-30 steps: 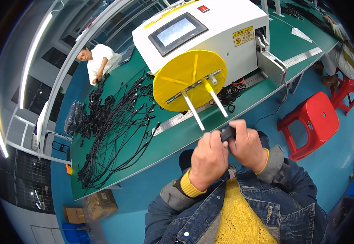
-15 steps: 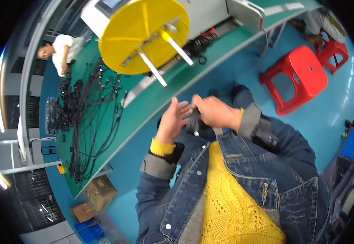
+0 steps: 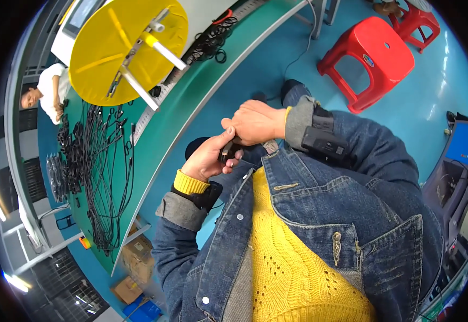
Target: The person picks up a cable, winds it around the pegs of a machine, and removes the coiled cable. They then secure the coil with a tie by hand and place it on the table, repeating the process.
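A small black bundle, which looks like coiled cable, sits between my two hands in front of my body. My left hand curls its fingers around the bundle from below, thumb on top. Closed over the bundle's far end is my right hand, back of the hand up, its fingertips meeting the left thumb. Most of the bundle is hidden by the fingers. On the green table to the left lie many loose black cables with connectors at their ends.
A machine with a yellow disc and two metal rods overhangs the table. Black coils lie behind it. A red stool stands at right. Cardboard boxes are under the table; a person in white is beyond it.
My left hand's fingers, stretched out before, have curled round the bundle. The right hand has turned over, back up, against the left. The view has shifted, so the table and stool appear farther left.
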A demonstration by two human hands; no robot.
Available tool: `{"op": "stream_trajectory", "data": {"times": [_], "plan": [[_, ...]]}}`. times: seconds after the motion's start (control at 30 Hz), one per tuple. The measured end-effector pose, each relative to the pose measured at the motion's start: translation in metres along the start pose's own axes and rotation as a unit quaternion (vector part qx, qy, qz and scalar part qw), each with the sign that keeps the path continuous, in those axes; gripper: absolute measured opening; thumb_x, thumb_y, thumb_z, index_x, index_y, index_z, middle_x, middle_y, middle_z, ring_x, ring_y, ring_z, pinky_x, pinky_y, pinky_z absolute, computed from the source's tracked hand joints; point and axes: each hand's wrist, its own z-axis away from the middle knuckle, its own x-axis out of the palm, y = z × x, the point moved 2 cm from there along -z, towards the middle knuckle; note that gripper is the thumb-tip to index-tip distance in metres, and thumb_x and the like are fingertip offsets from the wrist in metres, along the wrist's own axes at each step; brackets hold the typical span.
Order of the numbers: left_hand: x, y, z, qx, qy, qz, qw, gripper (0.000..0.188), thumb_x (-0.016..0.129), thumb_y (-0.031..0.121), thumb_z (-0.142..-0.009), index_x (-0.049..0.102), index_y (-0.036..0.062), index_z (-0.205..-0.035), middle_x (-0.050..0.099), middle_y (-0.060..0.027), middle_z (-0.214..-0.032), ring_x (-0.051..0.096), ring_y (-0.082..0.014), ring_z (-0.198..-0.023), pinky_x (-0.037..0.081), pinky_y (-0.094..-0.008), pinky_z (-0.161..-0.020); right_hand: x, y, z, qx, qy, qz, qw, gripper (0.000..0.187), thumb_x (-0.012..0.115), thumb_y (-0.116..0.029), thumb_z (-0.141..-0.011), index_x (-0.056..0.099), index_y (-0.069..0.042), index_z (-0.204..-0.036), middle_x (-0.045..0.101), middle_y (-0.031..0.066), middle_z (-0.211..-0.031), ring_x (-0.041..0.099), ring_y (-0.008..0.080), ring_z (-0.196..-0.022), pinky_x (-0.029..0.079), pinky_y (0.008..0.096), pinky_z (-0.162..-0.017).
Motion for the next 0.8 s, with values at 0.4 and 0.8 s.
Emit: {"op": "stream_trajectory", "data": {"times": [0.4, 0.8], "plan": [[0.000, -0.005, -0.003, 0.063, 0.010, -0.152, 0.986, 0.044, 0.053, 0.040, -0.086, 0.052, -0.0025, -0.097, 0.056, -0.0072, -0.071, 0.052, -0.0115, -0.051, 0.040, -0.0216, -0.039, 0.034, 0.007, -0.001, 0.162, -0.032, -0.484, 0.859, 0.015, 0.052, -0.010, -0.072, 0.058, 0.003, -0.072, 0.062, 0.0164, -0.067, 0.061, 0.0234, -0.054, 0.046, 0.0350, -0.050], [0.001, -0.016, -0.008, 0.073, 0.034, -0.093, 0.992, 0.034, 0.060, 0.031, -0.083, 0.052, -0.0007, -0.092, 0.054, -0.0054, -0.070, 0.046, -0.0088, -0.048, 0.035, -0.0195, -0.035, 0.038, 0.002, 0.003, 0.071, 0.116, -0.218, 0.966, 0.016, 0.056, -0.012, -0.065, 0.056, 0.004, -0.067, 0.061, 0.0204, -0.066, 0.061, 0.0358, -0.065, 0.047, 0.0422, -0.056]]}}
